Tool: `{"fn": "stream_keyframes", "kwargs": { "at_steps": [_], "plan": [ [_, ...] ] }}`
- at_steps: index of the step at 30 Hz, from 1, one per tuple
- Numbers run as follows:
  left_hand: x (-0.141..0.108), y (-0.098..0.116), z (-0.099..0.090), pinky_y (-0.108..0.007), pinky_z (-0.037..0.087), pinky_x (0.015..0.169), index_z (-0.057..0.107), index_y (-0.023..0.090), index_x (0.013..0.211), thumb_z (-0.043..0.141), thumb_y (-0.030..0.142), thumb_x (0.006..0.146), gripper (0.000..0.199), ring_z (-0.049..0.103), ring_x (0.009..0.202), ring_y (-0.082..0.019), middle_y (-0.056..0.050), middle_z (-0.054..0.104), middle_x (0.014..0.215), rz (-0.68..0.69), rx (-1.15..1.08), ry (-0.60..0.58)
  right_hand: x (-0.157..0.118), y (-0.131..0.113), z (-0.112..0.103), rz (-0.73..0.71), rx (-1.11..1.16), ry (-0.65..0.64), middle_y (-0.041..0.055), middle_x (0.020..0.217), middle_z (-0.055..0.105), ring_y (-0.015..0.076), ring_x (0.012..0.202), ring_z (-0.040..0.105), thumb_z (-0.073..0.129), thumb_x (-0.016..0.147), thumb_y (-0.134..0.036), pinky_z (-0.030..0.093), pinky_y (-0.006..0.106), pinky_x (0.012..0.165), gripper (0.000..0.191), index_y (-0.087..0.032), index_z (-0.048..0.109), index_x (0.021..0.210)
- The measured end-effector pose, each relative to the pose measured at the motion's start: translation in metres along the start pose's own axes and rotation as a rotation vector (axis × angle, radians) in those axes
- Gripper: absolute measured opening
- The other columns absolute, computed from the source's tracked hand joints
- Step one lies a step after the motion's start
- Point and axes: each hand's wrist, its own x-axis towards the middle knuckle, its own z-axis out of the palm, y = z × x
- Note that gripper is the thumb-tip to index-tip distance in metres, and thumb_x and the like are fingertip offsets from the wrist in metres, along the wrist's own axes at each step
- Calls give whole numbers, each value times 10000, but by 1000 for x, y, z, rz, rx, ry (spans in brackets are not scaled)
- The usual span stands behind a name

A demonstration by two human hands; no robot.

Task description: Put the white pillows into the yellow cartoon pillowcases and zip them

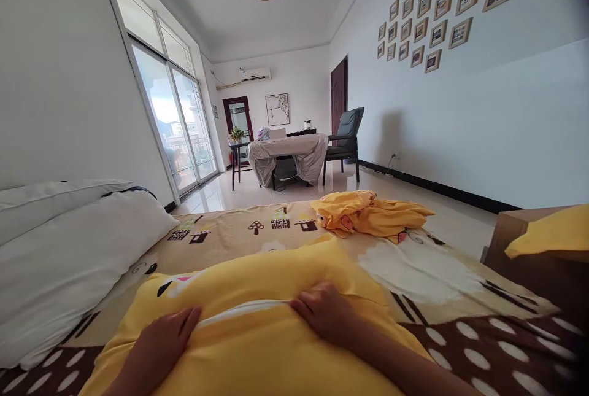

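A plump yellow pillowcase (276,359) lies in front of me on the bed, with a white filling (246,308) showing through a long, narrow slit across it. At the slit's left end, my left hand (163,344) has its fingers closed on the yellow cloth. My right hand (326,316) pinches the cloth at the right end, fingers curled under. My fingertips are partly hidden in the fabric. Part of a printed face, black and pink on white, shows near the pillowcase's far left corner.
White pillows (78,261) lean at the left. A crumpled yellow cloth (368,215) lies on the patterned bedspread (239,224) at the bed's far edge. On the right, another yellow piece (552,233) rests on a brown box (506,233). Beyond stand a covered table (289,145) and a dark chair (347,138).
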Motion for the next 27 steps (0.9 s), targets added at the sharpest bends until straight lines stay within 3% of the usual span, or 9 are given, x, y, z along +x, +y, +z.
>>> {"fn": "stream_keyframes", "kwargs": {
  "at_steps": [2,5,8,10,12,15,19,22,27],
  "plan": [
    [2,1,3,-367,493,695,671,246,801,259,409,919,458,664,785,-245,-47,721,817,22,85,-59,-7,1,14,38,58,74,17,661,670,137,591,572,347,970,-294,305,274,592,408,-197,622,684],
    [4,21,-17,-468,476,766,646,214,761,301,301,884,376,617,830,-299,-104,680,850,145,246,38,-8,2,6,51,97,110,27,652,648,134,592,549,342,959,-294,301,277,602,406,-175,596,667],
    [-1,70,-34,-464,454,858,630,220,870,339,181,840,295,571,901,-282,-98,643,927,473,209,103,-4,7,-15,66,149,40,15,643,630,121,574,519,435,907,-291,293,261,576,306,-173,604,680],
    [-6,110,-33,-379,461,884,600,243,965,342,140,847,302,567,947,-236,-69,635,985,773,75,-1,-1,12,-27,124,198,-25,2,620,601,110,563,501,502,838,-215,299,243,558,221,-175,614,652],
    [-7,143,-26,-335,470,875,573,241,1014,346,125,858,299,576,945,-211,-57,635,992,907,-8,-109,1,17,-35,193,243,-41,11,686,598,104,608,516,525,775,-127,329,224,568,186,-174,641,637],
    [-1,171,-16,-345,469,905,513,205,1161,377,139,856,340,567,1041,-227,-95,601,1171,916,-41,-189,3,23,-41,198,204,-5,55,894,602,137,809,553,545,741,-79,389,233,686,177,-169,667,649],
    [10,178,-13,-408,403,1001,425,126,1294,409,181,849,448,466,1200,-285,-174,501,1326,911,-11,-219,6,25,-43,96,-39,-13,102,1055,599,251,1040,504,594,749,-147,348,390,885,74,-163,661,776],
    [12,178,-12,-421,410,959,510,176,1181,422,227,859,337,542,1020,-258,-120,633,1070,848,-50,-238,11,22,-40,150,-104,-69,105,1003,629,241,928,558,599,742,-173,376,360,795,232,-160,619,973],
    [17,177,-8,-326,430,935,529,210,1075,385,224,887,237,571,971,-203,-67,645,989,911,-141,-232,28,16,-40,183,-198,-180,136,859,670,242,797,630,608,738,-147,381,300,637,151,-119,619,887]
  ]
}}
